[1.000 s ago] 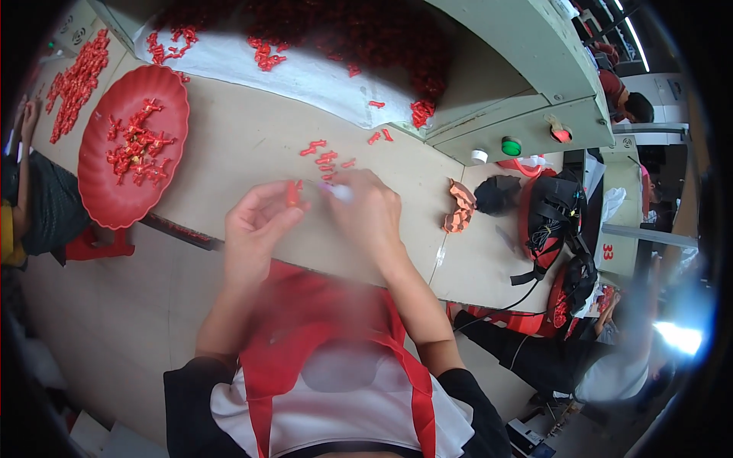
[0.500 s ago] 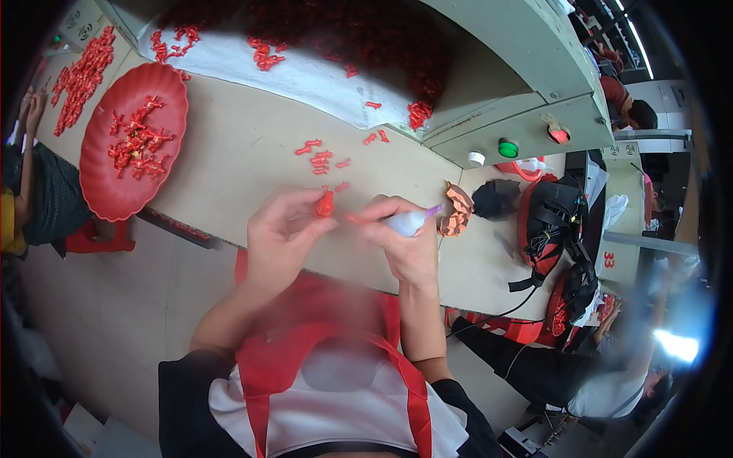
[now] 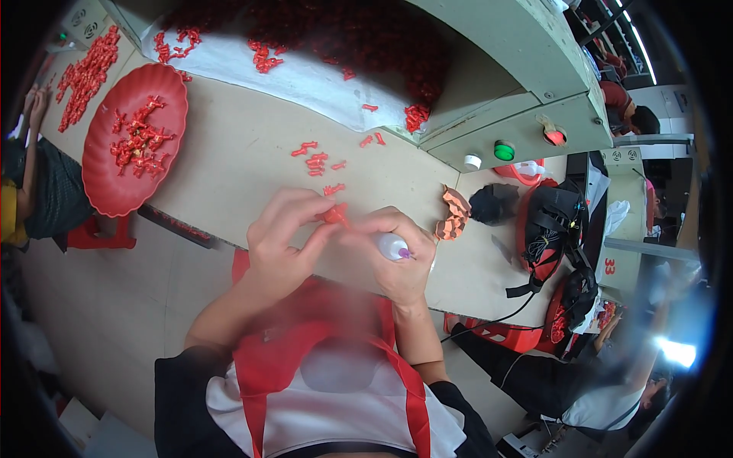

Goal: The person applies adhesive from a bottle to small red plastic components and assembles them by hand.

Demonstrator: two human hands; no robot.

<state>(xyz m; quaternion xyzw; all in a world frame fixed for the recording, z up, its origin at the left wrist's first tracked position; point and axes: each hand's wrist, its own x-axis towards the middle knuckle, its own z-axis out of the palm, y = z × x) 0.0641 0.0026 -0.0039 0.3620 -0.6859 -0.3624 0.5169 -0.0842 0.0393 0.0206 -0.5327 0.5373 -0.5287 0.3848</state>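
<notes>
Between the thumb and fingers of my left hand [image 3: 281, 238] is a small glossy red plastic figure [image 3: 334, 215], tilted to the right. My right hand [image 3: 406, 275] is curled around a small white squeeze bottle [image 3: 391, 245] with a thin purple nozzle, which points away from the figure. Its thumb and forefinger tips meet the lower end of the figure; whether they pinch another small red part is hidden. Several loose red pieces [image 3: 316, 162] lie on the tabletop just beyond my hands.
A red scalloped tray [image 3: 93, 172] with red-and-gold pieces stands at the left. Behind the table [image 3: 229, 122], a pale green cabinet [image 3: 519, 126] with a green button holds heaped red pieces on a white sheet [image 3: 305, 88]. An orange-brown patterned object [image 3: 454, 214] and a black bag [image 3: 551, 221] lie right. Other people sit nearby.
My right hand has turned, so the bottle's nozzle swings downward, and its fingertips have moved left to meet the figure. The figure in my left hand has tipped over to the right.
</notes>
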